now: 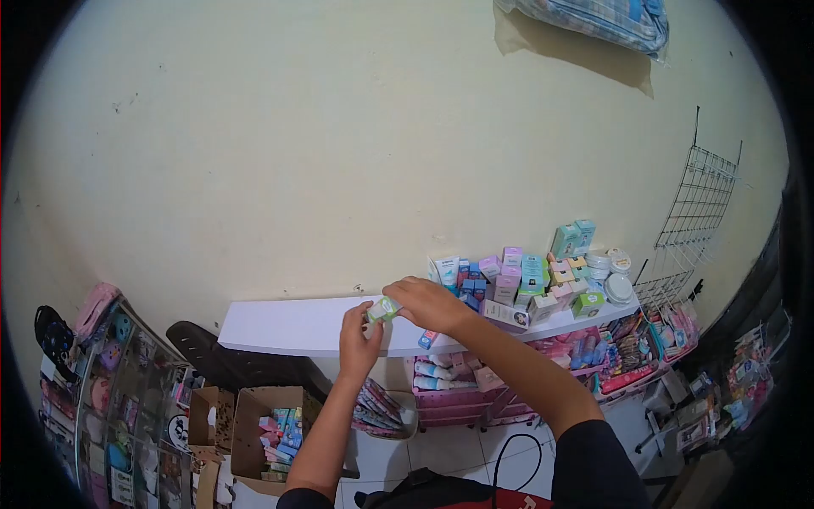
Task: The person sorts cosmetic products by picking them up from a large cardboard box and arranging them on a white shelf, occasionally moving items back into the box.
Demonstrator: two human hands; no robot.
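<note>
A small green and white product box (383,310) is held between my two hands above the white shelf (288,327). My left hand (359,341) grips its left side with thumb and fingers. On the other side, my right hand (426,304) has its fingers closed on the box's right edge and partly hides it. To the right of my hands, several small boxes stand grouped on the shelf, among them a mint green box (532,273), a lilac box (507,284) and a white box (505,316). A white and blue tube (446,271) stands at the group's left end.
White round jars (619,289) sit at the shelf's right end, near a black wire grid (699,199) on the wall. Below are pink baskets (441,413) of goods, an open cardboard box (248,428) and a dark brown chair (203,349). A glass display rack (110,399) stands left.
</note>
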